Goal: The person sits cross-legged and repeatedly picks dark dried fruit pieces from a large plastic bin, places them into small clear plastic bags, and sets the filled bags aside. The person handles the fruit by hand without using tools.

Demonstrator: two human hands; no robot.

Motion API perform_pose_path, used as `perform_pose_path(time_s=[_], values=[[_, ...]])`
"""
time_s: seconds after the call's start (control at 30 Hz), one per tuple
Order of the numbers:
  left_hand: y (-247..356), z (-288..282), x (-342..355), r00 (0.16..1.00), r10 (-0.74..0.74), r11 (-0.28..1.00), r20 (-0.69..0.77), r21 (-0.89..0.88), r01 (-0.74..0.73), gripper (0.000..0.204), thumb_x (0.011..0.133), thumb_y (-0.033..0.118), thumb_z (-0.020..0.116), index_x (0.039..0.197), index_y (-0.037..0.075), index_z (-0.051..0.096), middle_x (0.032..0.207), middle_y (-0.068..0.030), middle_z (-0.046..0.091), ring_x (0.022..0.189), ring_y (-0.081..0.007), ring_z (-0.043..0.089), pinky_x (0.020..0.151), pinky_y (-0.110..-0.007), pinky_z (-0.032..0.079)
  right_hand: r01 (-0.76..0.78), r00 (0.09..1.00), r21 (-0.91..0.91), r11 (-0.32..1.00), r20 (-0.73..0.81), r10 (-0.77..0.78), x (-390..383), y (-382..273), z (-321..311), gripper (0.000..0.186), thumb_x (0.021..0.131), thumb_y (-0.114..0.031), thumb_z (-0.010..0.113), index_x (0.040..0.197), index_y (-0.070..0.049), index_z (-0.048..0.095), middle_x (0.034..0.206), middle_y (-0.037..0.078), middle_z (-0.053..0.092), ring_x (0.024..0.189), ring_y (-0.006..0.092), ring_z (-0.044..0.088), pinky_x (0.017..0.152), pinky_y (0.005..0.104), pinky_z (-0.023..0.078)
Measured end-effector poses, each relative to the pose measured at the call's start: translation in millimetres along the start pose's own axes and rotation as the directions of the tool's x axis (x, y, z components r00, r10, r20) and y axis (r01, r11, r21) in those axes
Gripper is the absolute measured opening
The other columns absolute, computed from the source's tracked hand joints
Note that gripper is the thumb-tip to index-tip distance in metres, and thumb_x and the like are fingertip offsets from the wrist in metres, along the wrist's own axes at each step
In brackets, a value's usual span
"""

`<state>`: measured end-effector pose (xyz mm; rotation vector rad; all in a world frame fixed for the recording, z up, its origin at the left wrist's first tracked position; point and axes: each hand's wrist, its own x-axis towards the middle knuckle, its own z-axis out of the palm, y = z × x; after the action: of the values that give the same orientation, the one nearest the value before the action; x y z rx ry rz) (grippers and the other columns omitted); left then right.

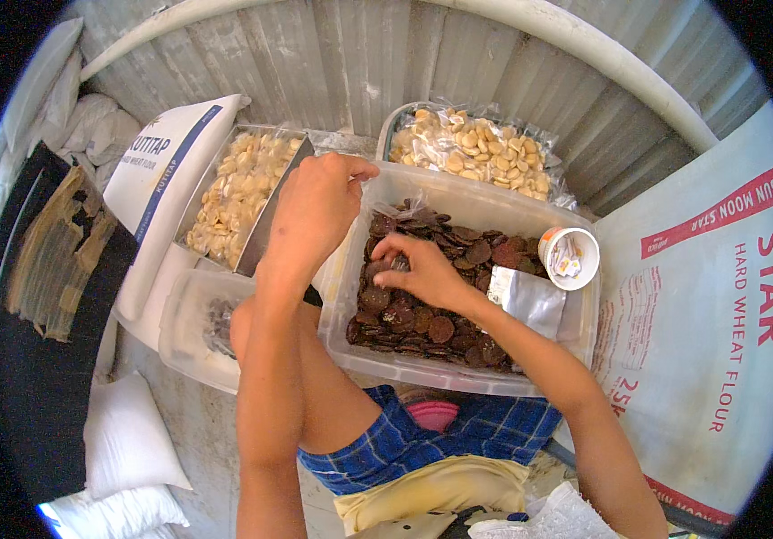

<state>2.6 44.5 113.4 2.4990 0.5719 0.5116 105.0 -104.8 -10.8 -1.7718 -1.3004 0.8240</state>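
At the upper left corner of a translucent tub (584, 314), my left hand (322, 199) is raised with curled fingertips; what they hold, possibly clear plastic, is hard to make out. My right hand (422, 277) dips into the tub, its fingers curled around dark discs among a pile of brown discs (440, 328). A silver pouch (530, 301) lies on the pile at the right, beside a white cup (569, 259) with small packets inside. A smaller translucent container (184, 337) with dark contents sits to the left, partly hidden by my left arm and leg.
Behind are two containers of pale discs (229, 202) (485, 162). Flour sacks stand left (158, 175) and right (683, 350). A black panel (32, 377) with torn tape is at far left, pillow-like white bags (131, 436) below. A corrugated wall (297, 63) with a pipe closes the back.
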Motion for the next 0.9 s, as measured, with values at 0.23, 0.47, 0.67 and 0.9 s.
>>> perform_pose_path(time_s=[0.23, 0.47, 0.67, 0.9], values=[[4, 4, 2, 0.995, -0.028, 0.999, 0.097, 0.029, 0.025, 0.030, 0.078, -0.001, 0.060, 0.105, 0.003, 0.073, 0.085, -0.0190, 0.071, 0.071, -0.0263, 0.068, 0.070, -0.035, 0.053, 0.075, 0.993, -0.373, 0.925, 0.117, -0.033, -20, -8, 25, 0.048, 0.079, -0.019, 0.077, 0.121, -0.005, 0.057, 0.106, 0.016, 0.059, 0.100, 0.0376, 0.060, 0.086, 0.0462, 0.048], [-4, 22, 2, 0.992, 0.122, 0.992, -0.005, 0.006, -0.122, 0.024, 0.082, 0.001, 0.057, 0.099, 0.002, 0.074, 0.092, -0.0251, 0.068, 0.089, -0.0393, 0.067, 0.085, -0.045, 0.053, -0.429, 0.903, 0.686, 0.587, 0.342, 0.261, -47, -57, -22, 0.041, 0.092, -0.016, 0.064, 0.130, -0.006, 0.053, 0.100, 0.007, 0.057, 0.074, 0.0155, 0.056, 0.052, 0.0249, 0.044], [20, 36, 1, 0.950, 0.213, 0.975, 0.229, 0.019, -0.223, 0.032, 0.079, -0.002, 0.058, 0.109, 0.000, 0.069, 0.106, -0.0209, 0.069, 0.100, -0.0383, 0.066, 0.089, -0.042, 0.052, -0.165, 0.961, 0.986, 0.002, 0.160, 0.224, -101, -100, -55, 0.047, 0.100, -0.022, 0.049, 0.145, -0.008, 0.042, 0.103, 0.008, 0.056, 0.080, 0.0113, 0.054, 0.047, 0.0207, 0.040], [28, 55, -8, 0.813, 0.543, 0.832, 0.212, -0.270, -0.485, 0.032, 0.071, -0.008, 0.059, 0.101, -0.003, 0.069, 0.095, -0.0245, 0.067, 0.093, -0.0420, 0.065, 0.084, -0.045, 0.053, 0.002, 0.892, 0.982, -0.186, 0.082, 0.444, -103, -82, -62, 0.032, 0.102, -0.028, 0.054, 0.121, -0.003, 0.052, 0.110, 0.013, 0.058, 0.094, 0.0273, 0.059, 0.065, 0.0323, 0.052]])
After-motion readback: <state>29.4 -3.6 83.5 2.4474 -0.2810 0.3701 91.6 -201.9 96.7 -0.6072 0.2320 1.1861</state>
